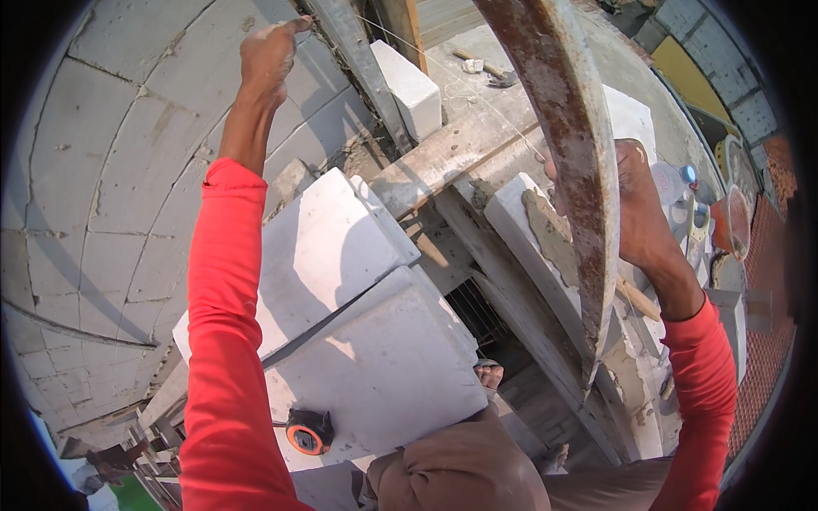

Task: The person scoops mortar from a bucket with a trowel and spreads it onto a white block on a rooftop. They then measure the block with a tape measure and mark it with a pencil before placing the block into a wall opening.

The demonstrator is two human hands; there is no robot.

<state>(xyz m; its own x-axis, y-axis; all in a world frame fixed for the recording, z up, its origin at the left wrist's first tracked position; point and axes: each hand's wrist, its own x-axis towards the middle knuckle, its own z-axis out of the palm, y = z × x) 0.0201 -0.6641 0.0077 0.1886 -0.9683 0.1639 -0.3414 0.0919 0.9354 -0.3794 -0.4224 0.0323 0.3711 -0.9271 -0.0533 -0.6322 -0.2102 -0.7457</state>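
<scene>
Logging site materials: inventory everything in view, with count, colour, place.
Metal post: 1, grey, top centre
Small rectangular block: 1, white, beside the post
Large rectangular blocks: 2, white, lower centre
Round-faced tape measure: 1, black-orange, on nearer block
Wooden-handled hammer: 1, tan-grey, upper centre
Long worn bar: 1, brown-grey, right of centre
Thin string: 1, white, upper centre
Block wall: 1, grey, left
Blue-capped plastic bottle: 1+, clear, right
Plastic bucket: 1, orange, far right
Sleeves: 2, red, both sides
Left hand: 1, bare, near post top
Right hand: 1, bare, partly behind bar
</scene>
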